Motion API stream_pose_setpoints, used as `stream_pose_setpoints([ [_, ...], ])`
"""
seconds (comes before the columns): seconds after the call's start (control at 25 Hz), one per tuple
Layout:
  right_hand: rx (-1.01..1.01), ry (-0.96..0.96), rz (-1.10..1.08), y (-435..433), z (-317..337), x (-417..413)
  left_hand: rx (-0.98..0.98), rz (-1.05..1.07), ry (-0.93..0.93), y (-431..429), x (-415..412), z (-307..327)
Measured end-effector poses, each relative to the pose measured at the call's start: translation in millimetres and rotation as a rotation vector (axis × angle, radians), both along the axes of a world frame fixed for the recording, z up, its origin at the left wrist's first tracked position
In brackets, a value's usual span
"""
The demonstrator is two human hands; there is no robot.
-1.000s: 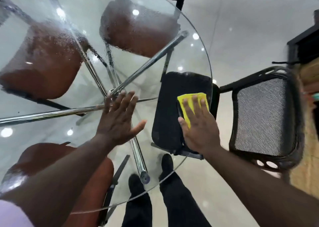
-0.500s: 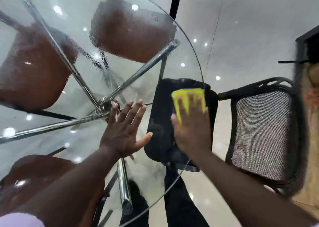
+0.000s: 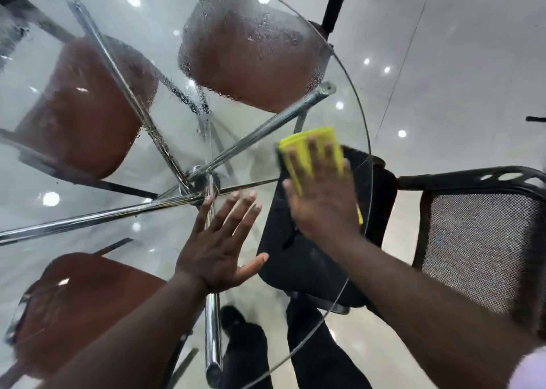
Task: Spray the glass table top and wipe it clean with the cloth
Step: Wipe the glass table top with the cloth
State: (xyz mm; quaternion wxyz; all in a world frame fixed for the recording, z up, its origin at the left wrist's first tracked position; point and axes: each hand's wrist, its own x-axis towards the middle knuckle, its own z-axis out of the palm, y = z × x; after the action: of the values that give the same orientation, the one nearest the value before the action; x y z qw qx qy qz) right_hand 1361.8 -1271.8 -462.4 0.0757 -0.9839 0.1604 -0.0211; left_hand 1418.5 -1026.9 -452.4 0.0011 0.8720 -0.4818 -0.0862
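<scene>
One folded yellow cloth (image 3: 313, 146) was pressed under the straight-fingered right hand (image 3: 325, 208). Droplets (image 3: 254, 33) were seen beyond it on the round glass table top (image 3: 339, 72).

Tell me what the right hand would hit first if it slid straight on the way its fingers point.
Nothing solid, it seems: the right hand, flat on the cloth, would meet only spray droplets on the glass table top. The chrome leg and chair seat ahead lie under the glass.
</scene>
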Motion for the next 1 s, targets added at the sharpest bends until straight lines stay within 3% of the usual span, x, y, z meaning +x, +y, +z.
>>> stream_pose_setpoints([
  [0.08,-0.011,-0.023,0.329,-16,-4,32,-0.021,0.009,-0.006,-1,0,-5],
  [0.12,-0.045,-0.046,0.359,-39,-3,57,-0.032,0.01,-0.004,1,1,-6],
  [0.24,-0.007,-0.031,-0.027,-100,-2,76,-0.042,-0.01,-0.024,3,2,-10],
  [0.32,0.04,-0.028,-0.311,-64,0,18,-0.02,0.011,-0.004,4,0,-8],
  [0.36,0.034,-0.052,-0.32,-35,3,-17,-0.012,0.015,-0.006,5,-2,-8],
  [0.44,0.065,-0.035,-0.079,-7,-1,-61,0.005,-0.004,-0.005,3,-4,-5],
  [0.52,0.053,-0.051,0.169,-41,-1,-33,0.013,-0.006,-0.006,2,1,-6],
  [0.68,0.091,-0.132,-0.214,-114,-3,43,0.028,-0.006,-0.007,5,0,-9],
  [0.8,0.045,-0.182,-0.379,-25,-3,-45,0.024,-0.005,0.011,6,0,-5],
  [0.88,0.147,-0.176,-0.408,52,-3,-111,0.032,0.013,0.02,2,0,-4],
  [1.0,0.186,-0.129,-0.404,24,-7,-96,0.014,-0.004,0.038,5,1,-10],
])
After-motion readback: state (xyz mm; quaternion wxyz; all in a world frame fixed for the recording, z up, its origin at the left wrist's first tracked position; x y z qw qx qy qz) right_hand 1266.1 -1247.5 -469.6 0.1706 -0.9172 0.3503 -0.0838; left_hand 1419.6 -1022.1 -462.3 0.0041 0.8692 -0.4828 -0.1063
